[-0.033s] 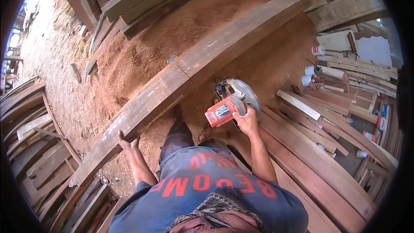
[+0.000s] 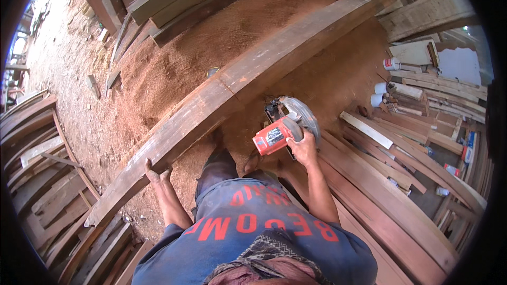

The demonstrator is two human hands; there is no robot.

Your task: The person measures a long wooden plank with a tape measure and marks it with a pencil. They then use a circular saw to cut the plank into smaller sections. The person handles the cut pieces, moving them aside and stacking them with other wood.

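Right hand [image 2: 303, 149] grips the circular saw [image 2: 273, 137]; left hand [image 2: 160, 179], closure unclear, touches the beam's [image 2: 200, 104] near edge, seemingly a steadying step, the next move calling for saw control.

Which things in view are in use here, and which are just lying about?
In use:
- saw, held in the right hand
- beam, the left hand against its near edge

Lying about:
- planks at right
- white buckets
- curved timbers at left
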